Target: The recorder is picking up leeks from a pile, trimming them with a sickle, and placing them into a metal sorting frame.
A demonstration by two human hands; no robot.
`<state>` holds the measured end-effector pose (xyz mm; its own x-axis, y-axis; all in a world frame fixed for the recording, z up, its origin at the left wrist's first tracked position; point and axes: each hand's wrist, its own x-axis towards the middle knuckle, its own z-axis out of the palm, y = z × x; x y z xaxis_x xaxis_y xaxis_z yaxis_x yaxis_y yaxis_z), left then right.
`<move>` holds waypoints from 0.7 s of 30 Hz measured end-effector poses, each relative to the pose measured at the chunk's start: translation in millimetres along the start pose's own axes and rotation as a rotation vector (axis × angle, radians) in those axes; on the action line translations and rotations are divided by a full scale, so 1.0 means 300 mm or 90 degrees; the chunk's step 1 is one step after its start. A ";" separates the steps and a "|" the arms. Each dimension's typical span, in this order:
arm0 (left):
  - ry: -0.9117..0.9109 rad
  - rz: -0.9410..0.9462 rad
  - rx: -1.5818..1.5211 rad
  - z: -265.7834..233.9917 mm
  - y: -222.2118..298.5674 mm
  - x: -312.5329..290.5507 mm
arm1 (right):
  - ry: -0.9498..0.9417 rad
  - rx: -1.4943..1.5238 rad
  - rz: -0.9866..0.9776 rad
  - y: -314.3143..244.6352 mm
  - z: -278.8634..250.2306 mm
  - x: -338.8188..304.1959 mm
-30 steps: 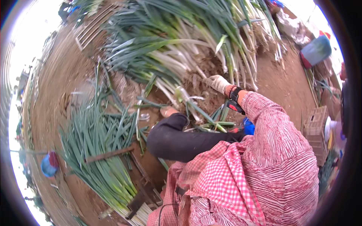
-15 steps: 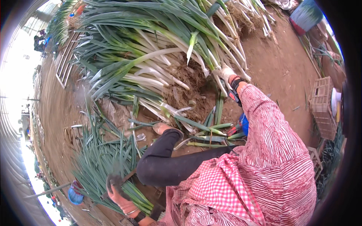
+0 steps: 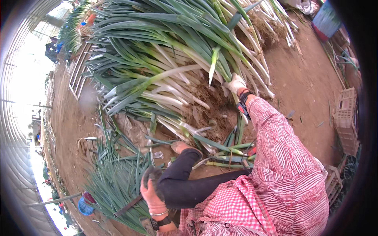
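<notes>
One smaller sheaf of long dark-green leeks point(image 3: 112, 188) gathered already at near left, by a thin rusty metal bar point(image 3: 129, 206). Far more left at far middle: a broad heap of green-topped, white-stemmed leeks point(image 3: 138, 76), complete with matted brown roots point(image 3: 210, 100), not yet drawn out. Closed around one leek at the heap's right edge: right hand point(image 3: 236, 83) in a pale glove. Loosely curled beside the knee: left hand point(image 3: 151, 193) in a grey-coated glove, too blurred to tell whether empty. In the way between heap and sheaf: a bent, black-trousered leg point(image 3: 183, 192) and loose flat green leaves point(image 3: 224, 148). Off right, a beige plastic crate point(image 3: 346, 118); far left, a slatted metal rack point(image 3: 80, 69).
</notes>
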<state>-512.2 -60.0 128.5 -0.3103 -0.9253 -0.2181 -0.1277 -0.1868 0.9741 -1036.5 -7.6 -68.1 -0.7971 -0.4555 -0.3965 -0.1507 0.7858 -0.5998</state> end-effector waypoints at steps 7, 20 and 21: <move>-0.217 -0.089 -0.059 0.309 -0.104 0.110 | -0.183 0.300 -0.129 -0.316 0.026 -0.252; -0.180 -0.203 -0.126 0.311 -0.145 0.164 | -0.395 0.676 -0.258 -0.520 0.073 -0.583; -0.166 -0.212 -0.149 0.305 -0.102 0.157 | -0.366 0.658 -0.213 -0.512 0.065 -0.601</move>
<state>-609.1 -67.7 82.8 -0.5180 -0.6947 -0.4991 -0.0536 -0.5560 0.8294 -858.2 -54.3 82.1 -0.3951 -0.8944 -0.2096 0.4444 0.0135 -0.8957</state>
